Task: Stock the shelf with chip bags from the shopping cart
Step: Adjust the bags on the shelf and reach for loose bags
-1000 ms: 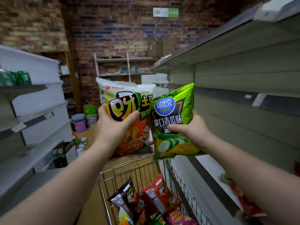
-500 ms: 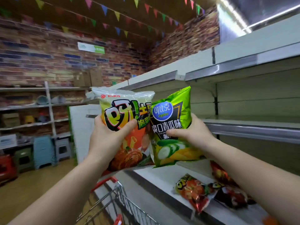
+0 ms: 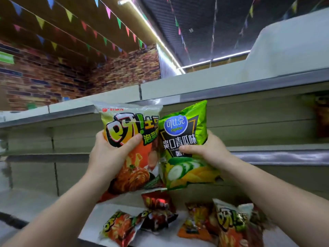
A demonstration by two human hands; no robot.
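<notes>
While the left hand point(image 3: 110, 154) grips the orange bag point(image 3: 131, 139) and the right hand point(image 3: 210, 150) the green bag point(image 3: 185, 138), stand both upright on the shelf point(image 3: 267, 155) at three o'clock.

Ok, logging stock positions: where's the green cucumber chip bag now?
Head view, centre-right: the green cucumber chip bag is held up by the right hand, touching the orange chip bag, above the lower shelf.

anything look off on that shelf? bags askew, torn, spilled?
Yes: the chip bags on the lower shelf lie flat and jumbled, overlapping at mixed angles, e.g. the orange bag and the dark red bag. No tear or spill is visible, though the right side is blurred. The bags held in both hands look intact.
</notes>
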